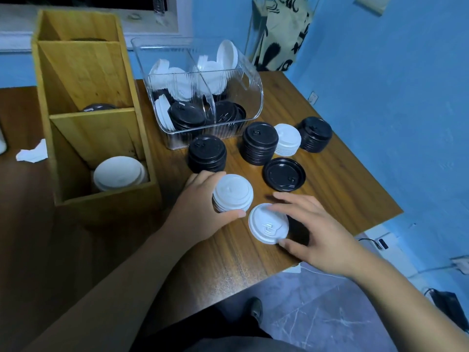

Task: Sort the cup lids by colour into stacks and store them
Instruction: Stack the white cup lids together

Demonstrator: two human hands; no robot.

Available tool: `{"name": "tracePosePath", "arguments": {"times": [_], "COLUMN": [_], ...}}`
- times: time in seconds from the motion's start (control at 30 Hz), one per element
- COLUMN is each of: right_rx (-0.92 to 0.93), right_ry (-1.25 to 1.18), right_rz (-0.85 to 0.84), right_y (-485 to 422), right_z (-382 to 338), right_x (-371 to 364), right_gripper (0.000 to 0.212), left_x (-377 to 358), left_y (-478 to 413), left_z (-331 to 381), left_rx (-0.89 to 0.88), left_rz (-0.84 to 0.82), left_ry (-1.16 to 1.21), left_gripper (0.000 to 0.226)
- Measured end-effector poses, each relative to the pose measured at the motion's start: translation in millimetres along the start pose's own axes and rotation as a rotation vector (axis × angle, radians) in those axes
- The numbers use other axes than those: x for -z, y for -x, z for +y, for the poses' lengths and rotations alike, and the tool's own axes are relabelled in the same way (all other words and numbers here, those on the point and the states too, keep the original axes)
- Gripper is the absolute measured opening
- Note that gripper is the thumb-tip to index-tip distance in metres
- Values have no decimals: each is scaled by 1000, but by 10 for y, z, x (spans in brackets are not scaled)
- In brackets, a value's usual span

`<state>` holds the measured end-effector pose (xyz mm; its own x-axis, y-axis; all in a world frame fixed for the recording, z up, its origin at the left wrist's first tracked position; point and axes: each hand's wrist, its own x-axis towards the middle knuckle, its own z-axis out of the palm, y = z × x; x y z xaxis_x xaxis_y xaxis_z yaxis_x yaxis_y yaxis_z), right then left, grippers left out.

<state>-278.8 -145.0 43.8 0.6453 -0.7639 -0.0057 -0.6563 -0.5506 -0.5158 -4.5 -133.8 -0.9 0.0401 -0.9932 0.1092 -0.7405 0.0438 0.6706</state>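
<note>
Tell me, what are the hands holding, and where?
The left hand grips a short stack of white lids by its sides. The right hand holds a single white lid by its rim, thumb and fingers on opposite edges.

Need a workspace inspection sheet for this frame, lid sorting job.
Surface: wooden table, no spills seen.
Job's things: three black stacks, one white stack and a loose black lid on the table; clear bin holds mixed lids; wooden organiser has white lids in its near compartment.
Clutter: crumpled paper left of the organiser.
Grippers: left hand grips white-topped stack; right hand holds single white lid.
Cables: black cable on the floor, right.
Surroundings: blue wall, patterned cloth hanging.
</note>
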Motion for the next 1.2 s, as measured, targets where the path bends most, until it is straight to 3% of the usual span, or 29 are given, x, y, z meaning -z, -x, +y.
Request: {"name": "tracePosePath", "arguments": {"times": [0.07,0.3,0.43,0.53,0.83,1.2], "right_rx": [4,-129,-231,-212,-223,-308], "right_ry": [34,15,-209,-204,-145,-70], "right_rz": [-66,5,191,296,149,-34], "right_y": [-134,-154,-224,-499,-989,-1134], "right_z": [30,-6,-67,-227,-484,-546], "right_x": [-46,-137,-58,-81,-275,-188], "right_gripper": [69,77,52,51,72,62], "left_x": [3,8,12,11,2,-15], "left_y": [-1,-1,-9,-24,-17,1], "left_z": [10,10,18,21,-20,-57], "left_rx": [-3,8,13,29,11,-45], "left_rz": [4,-9,-15,-24,-32,-16], "left_ry": [-5,4,15,25,60,71], "left_gripper": [93,97,104,110,114,95]}}
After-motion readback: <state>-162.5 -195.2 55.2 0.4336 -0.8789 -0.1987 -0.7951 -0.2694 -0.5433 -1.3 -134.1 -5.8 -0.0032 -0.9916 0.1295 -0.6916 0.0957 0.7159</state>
